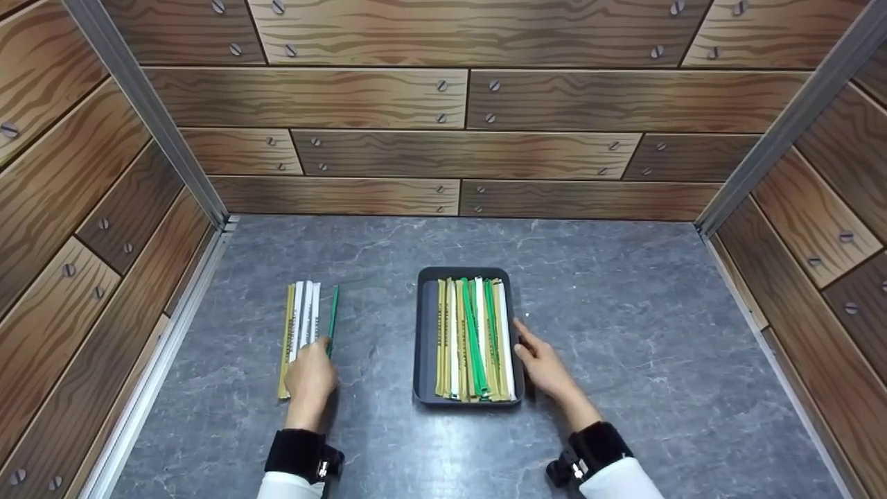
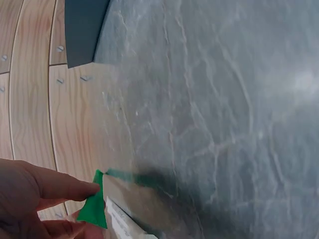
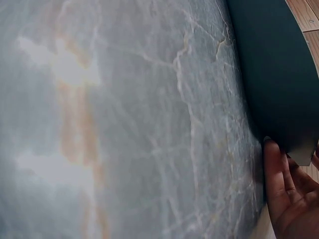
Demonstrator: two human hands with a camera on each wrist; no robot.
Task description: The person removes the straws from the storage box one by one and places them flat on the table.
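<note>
My left hand [image 1: 312, 374] is over a row of slim stick packets at the left, gold and white. It pinches a green stick packet [image 1: 334, 312], which stands a little apart on the row's right side. In the left wrist view, thumb and fingers grip the flat end of this green packet [image 2: 94, 206]. A dark rectangular tray [image 1: 428, 346] holds several gold, white and green stick packets side by side, one green packet [image 1: 472, 339] lying slantwise on top. With its fingers fairly straight, my right hand [image 1: 547, 367] touches the tray's right wall.
A grey marbled tabletop [image 1: 374, 430] lies under everything. Wood-patterned panels [image 1: 374, 152] close off the back and both sides, with metal rails along the corners. The tray stands to the right of the loose row, with tabletop between them.
</note>
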